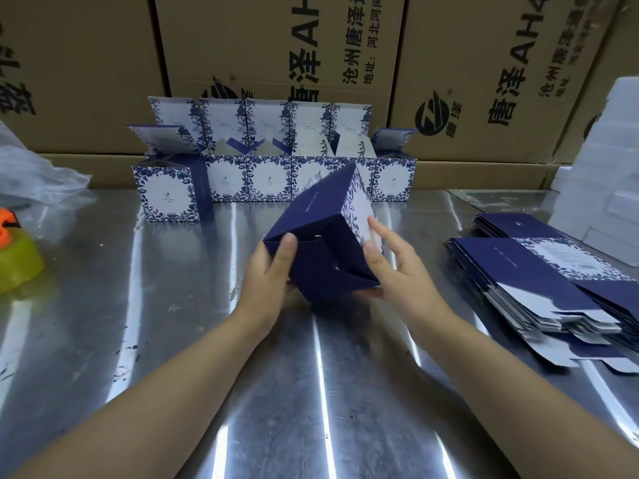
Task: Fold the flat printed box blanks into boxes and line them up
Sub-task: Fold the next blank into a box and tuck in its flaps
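Navy box point(318, 216) in the grip of left hand point(269, 271) and right hand point(397, 267), long axis aslant up and away, base nearest.

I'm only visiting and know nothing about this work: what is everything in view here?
folded boxes: six or seven (some overlap), blue-and-white floral, lids open, lined up at the table's back.
box being folded: one, dark blue with a floral side, tilted over the table's middle.
flat blanks: one fanned stack, dark blue and white, right side.
white blocks: one pile, white, far right.
cartons: several, brown with black print, behind the table.
plastic bag: one, clear, left.
round thing: one, yellow-green and orange, left edge; unclear what.
table: one, shiny metal, under everything.
left hand: one, grips the box's left edge.
right hand: one, holds its right side.
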